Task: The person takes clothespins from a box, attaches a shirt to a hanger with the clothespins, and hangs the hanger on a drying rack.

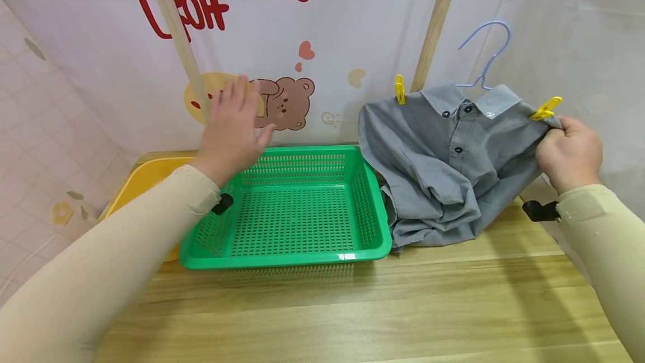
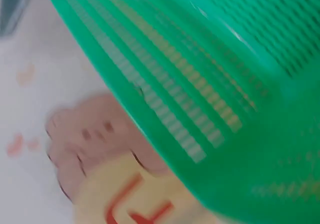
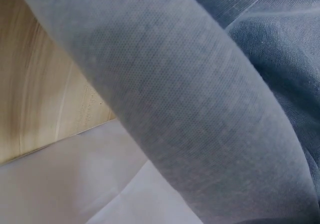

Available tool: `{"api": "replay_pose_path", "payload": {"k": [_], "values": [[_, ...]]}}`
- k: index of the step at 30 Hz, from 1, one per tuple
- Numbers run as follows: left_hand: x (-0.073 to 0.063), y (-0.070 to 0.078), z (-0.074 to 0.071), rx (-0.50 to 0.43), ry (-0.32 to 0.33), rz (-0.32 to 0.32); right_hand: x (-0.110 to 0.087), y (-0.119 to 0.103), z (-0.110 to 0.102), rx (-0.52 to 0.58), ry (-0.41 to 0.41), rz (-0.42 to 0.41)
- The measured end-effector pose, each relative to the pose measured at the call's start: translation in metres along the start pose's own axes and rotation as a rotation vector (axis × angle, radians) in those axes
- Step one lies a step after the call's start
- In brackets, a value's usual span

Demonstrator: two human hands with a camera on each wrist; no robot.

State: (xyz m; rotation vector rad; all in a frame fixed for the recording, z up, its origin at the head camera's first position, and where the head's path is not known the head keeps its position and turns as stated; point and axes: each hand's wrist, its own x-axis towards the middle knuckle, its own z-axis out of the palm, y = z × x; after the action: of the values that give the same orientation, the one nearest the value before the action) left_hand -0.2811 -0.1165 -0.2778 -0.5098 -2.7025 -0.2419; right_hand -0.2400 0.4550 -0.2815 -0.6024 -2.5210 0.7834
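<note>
A grey button-up shirt [image 1: 443, 167] hangs on a light blue hanger [image 1: 496, 52] at the right of the head view. Yellow clothespins sit on both of its shoulders, one on the left [image 1: 400, 89] and one on the right [image 1: 546, 109]. My right hand [image 1: 571, 150] grips the shirt's right shoulder just below the clothespin. Grey cloth [image 3: 165, 94] fills most of the right wrist view, where no fingers show. My left hand [image 1: 232, 133], slightly blurred, is raised above the green basket [image 1: 287, 262] with its fingers straight, holding nothing.
Behind the green basket's left side stands a yellow container [image 1: 151, 175]. A wooden table [image 1: 322, 318] lies beneath. Two wooden poles, one left [image 1: 173, 32] and one right [image 1: 435, 21], rise in front of a printed white curtain [image 1: 373, 27]. The shirt's lower part bunches beside the basket.
</note>
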Motion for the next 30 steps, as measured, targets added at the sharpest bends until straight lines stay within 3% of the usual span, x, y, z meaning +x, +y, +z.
{"api": "replay_pose_path", "payload": {"k": [4, 7, 10, 13, 20, 30], "values": [[-0.006, -0.033, -0.009, -0.072, 0.105, -0.162, -0.002, -0.004, -0.001, -0.005, -0.01, 0.006], [-0.008, -0.052, -0.011, -0.132, 0.135, -0.287, -0.004, -0.006, -0.002, -0.005, -0.012, 0.003], [-0.007, -0.066, -0.011, -0.165, 0.106, -0.381, -0.004, -0.006, -0.002, -0.006, -0.015, -0.002], [-0.005, -0.077, -0.009, -0.17, 0.031, -0.447, -0.003, -0.005, -0.001, -0.008, -0.018, 0.0], [-0.001, -0.089, 0.0, -0.175, -0.135, -0.52, -0.002, -0.003, 0.001, -0.006, -0.01, -0.012], [0.006, -0.089, 0.005, -0.165, -0.28, -0.544, -0.001, -0.002, 0.003, -0.002, -0.014, -0.009]]}}
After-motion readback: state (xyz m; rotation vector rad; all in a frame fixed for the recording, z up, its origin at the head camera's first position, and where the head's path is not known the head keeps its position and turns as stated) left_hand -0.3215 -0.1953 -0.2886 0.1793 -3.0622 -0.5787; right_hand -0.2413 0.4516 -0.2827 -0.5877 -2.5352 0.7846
